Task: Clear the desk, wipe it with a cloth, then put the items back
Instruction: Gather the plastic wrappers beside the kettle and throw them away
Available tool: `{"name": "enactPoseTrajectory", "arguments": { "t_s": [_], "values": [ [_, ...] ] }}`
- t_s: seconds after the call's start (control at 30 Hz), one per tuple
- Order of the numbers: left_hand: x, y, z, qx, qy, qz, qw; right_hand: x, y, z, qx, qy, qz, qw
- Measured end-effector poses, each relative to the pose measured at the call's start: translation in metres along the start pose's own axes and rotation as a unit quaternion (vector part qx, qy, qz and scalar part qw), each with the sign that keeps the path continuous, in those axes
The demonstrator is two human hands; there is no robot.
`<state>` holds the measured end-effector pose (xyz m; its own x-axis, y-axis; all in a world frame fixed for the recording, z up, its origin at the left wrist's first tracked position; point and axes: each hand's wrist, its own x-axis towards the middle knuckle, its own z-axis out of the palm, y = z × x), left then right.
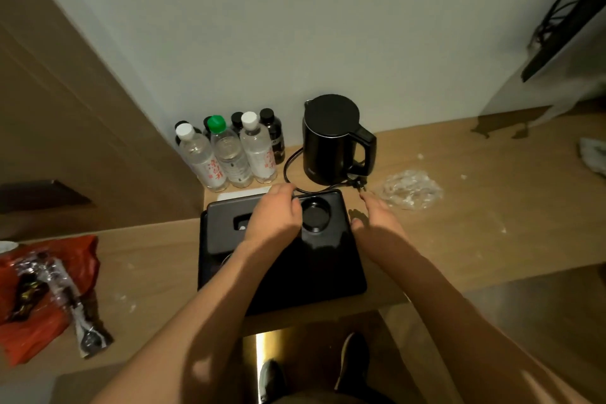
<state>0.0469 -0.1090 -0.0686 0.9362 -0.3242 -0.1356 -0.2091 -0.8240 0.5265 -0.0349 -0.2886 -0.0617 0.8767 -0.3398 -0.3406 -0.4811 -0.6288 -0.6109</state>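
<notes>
Single head view, worn high above the desk [459,207], facing forward and steeply down. Wall toward 12 o'clock, the person's shoes at 6 o'clock. Close, wide-angle; forearms enter from the lower edge.

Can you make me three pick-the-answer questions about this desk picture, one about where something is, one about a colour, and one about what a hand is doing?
1. Where is the kettle?
A. right of the bottles
B. on the floor
C. on the tray

2. What colour is the middle clear bottle's cap?
A. red
B. green
C. blue

3. What is the left hand doing?
A. pinching the black cord
B. wiping
C. lifting a bottle

Answers: 1 A, it stands beside them by the wall. 2 B, between two white caps. 3 A, its fingers close on the cord above the tray.
</notes>
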Motion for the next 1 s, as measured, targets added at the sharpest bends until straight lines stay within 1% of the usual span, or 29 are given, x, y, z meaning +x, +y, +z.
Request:
{"name": "enactPoseTrajectory", "arguments": {
  "t_s": [0.07, 0.17, 0.3, 0.37, 0.47, 0.63, 0.83, 1.0],
  "values": [
    [0.002, 0.018, 0.009, 0.013, 0.003, -0.005, 1.0, 0.008, 0.015, -0.015, 0.0, -0.011, 0.003, 1.0],
    [0.005, 0.042, 0.025, 0.017, 0.005, -0.014, 1.0, 0.018, 0.036, -0.033, 0.015, -0.021, -0.015, 1.0],
    [0.009, 0.061, 0.042, 0.026, -0.025, -0.017, 0.999, 0.025, 0.052, -0.043, 0.014, -0.024, -0.013, 1.0],
    [0.013, 0.067, 0.047, 0.026, -0.03, -0.019, 0.999, 0.029, 0.058, -0.046, 0.011, -0.029, -0.03, 0.999],
    [0.023, 0.071, 0.051, 0.032, -0.041, -0.017, 0.999, 0.034, 0.064, -0.05, -0.001, -0.029, -0.05, 0.998],
    [0.037, 0.075, 0.055, 0.033, -0.033, -0.019, 0.999, 0.045, 0.068, -0.052, -0.008, -0.041, -0.057, 0.997],
    [0.043, 0.072, 0.057, 0.035, -0.051, -0.027, 0.998, 0.057, 0.064, -0.047, -0.01, -0.056, -0.062, 0.996],
    [0.045, 0.067, 0.054, 0.032, -0.046, -0.039, 0.998, 0.063, 0.062, -0.042, -0.021, -0.059, -0.072, 0.995]
  ]
}}
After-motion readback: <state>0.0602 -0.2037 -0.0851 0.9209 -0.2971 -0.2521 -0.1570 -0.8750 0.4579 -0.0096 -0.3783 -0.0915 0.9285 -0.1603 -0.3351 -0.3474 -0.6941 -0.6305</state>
